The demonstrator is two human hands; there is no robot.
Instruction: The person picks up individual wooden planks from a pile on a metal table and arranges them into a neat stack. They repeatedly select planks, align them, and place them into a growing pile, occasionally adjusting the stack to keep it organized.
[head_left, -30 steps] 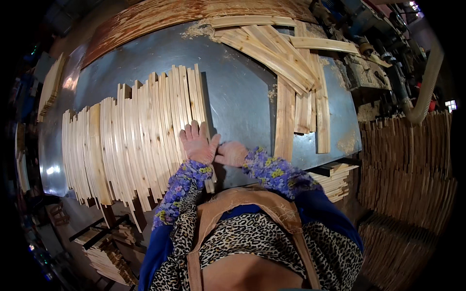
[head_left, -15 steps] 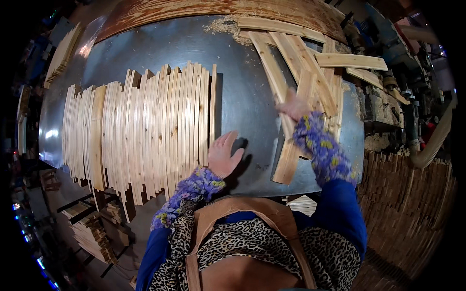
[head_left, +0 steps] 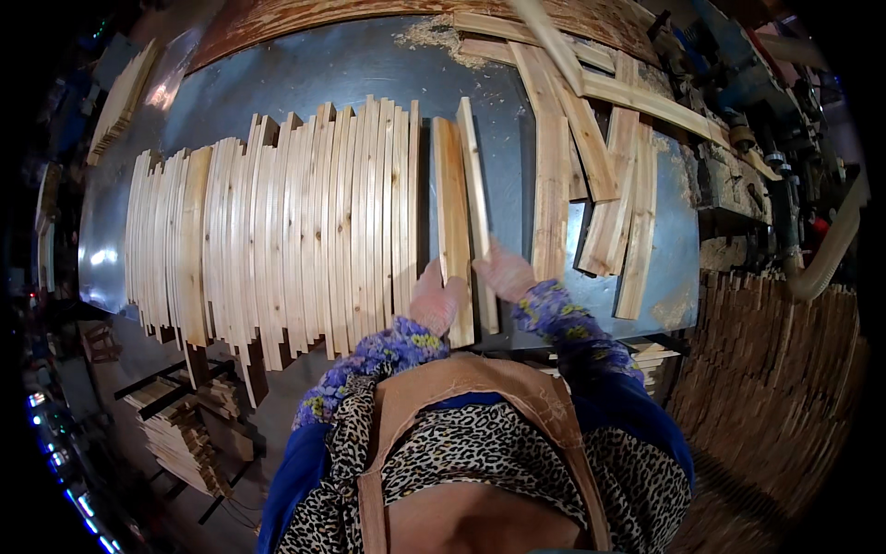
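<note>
Two wooden boards lie between my hands on the grey metal table [head_left: 323, 55]. My left hand [head_left: 434, 300] is closed around the near part of the wider, yellowish board [head_left: 450, 185], with the thumb over its face. My right hand [head_left: 506, 272] grips the narrower board [head_left: 472, 175], which looks tipped up on its edge. The two boards stand slightly apart, closest at the far end of the wide one. Just left of my left hand is a long row of pale wooden strips [head_left: 305, 222] packed side by side, their ends uneven.
Loose boards [head_left: 551, 185] lie crisscrossed on the right side of the table. A motion-blurred board [head_left: 549, 42] is at the far edge, near wood shavings [head_left: 443, 42]. Machinery [head_left: 738, 138] stands at the right, above stacked wood [head_left: 775, 369]. More strips [head_left: 180, 443] sit on a rack below left.
My right hand came from the loose boards back toward my left hand. Two boards now stand between my hands. The loose pile has shifted, and a blurred board appears at the far edge.
</note>
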